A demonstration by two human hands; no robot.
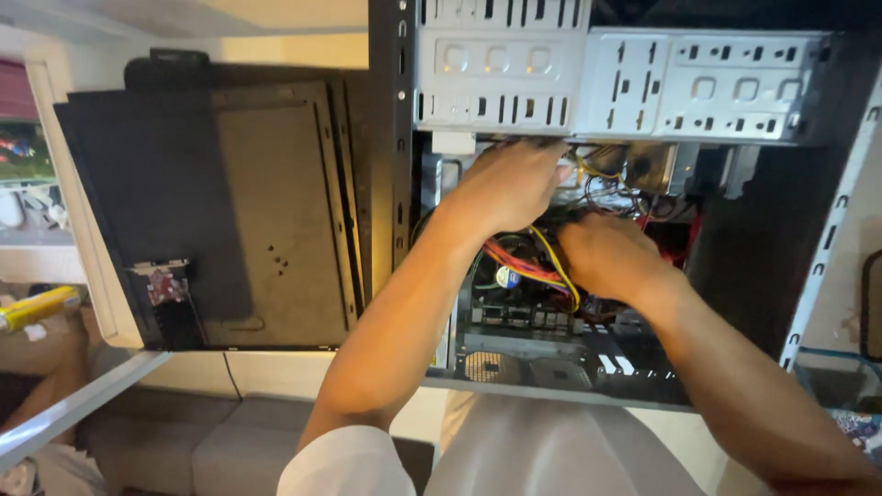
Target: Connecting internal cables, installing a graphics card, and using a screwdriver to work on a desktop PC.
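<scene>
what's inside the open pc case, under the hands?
Inside the computer case: red, yellow and black cables, a round fan hub and the board's rear ports. The left hand and right hand cover the rest.

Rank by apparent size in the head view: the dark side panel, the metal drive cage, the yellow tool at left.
1. dark side panel
2. metal drive cage
3. yellow tool, though it is cut off at the frame edge.
</scene>
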